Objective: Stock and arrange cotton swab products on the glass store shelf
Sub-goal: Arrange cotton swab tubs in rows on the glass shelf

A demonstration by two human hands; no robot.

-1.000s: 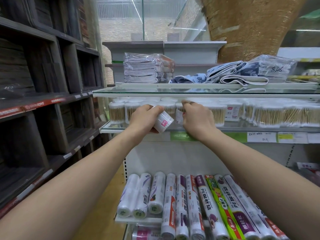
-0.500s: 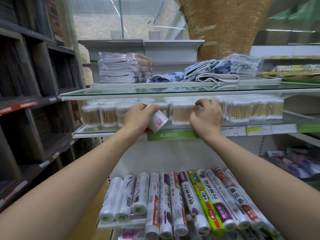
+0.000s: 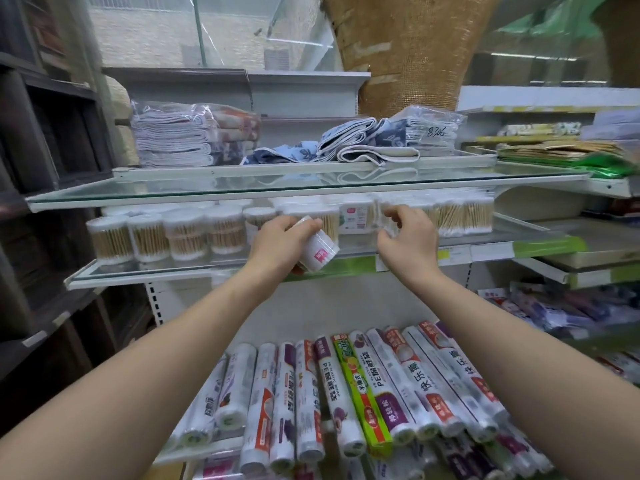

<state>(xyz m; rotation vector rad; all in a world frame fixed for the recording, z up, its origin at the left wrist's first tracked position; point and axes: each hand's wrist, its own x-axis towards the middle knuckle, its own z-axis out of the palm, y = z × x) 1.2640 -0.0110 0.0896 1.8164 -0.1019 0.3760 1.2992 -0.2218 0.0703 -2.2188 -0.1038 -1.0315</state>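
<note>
Grip: left hand [image 3: 277,244] curls round a white cotton swab tub [image 3: 317,249], tilted, lid toward the shelf, pink label facing down-right. It is held just in front of the glass shelf [image 3: 145,271], not yet set on it. Right hand [image 3: 407,237] has fingers bent, pinching the clear wrap of a swab pack [image 3: 388,216] in the row; what lies inside the pinch is blurred.

Change: half a second ago the right hand was clamped over a tub further left in the row; it now sits further right and pulls at a pack. The left hand and its tub are about where they were. Judgement: the right hand is making room, the tub waits for a slot.

Containers, largest first:
- Glass shelf: carries one long row of swab stock.
- Upper glass shelf [image 3: 311,188]: folded cloths in clear bags [image 3: 180,136].
- Lower tier: rolls of plastic wrap and bags [image 3: 341,396], lying side by side.
- Round clear tubs [image 3: 149,237], left part of row: wooden-stick swabs, upright, touching.
- White labelled tub [image 3: 355,216], just behind the held one.
- Packs at right [image 3: 464,216]: same sticks, packed tight.
</note>
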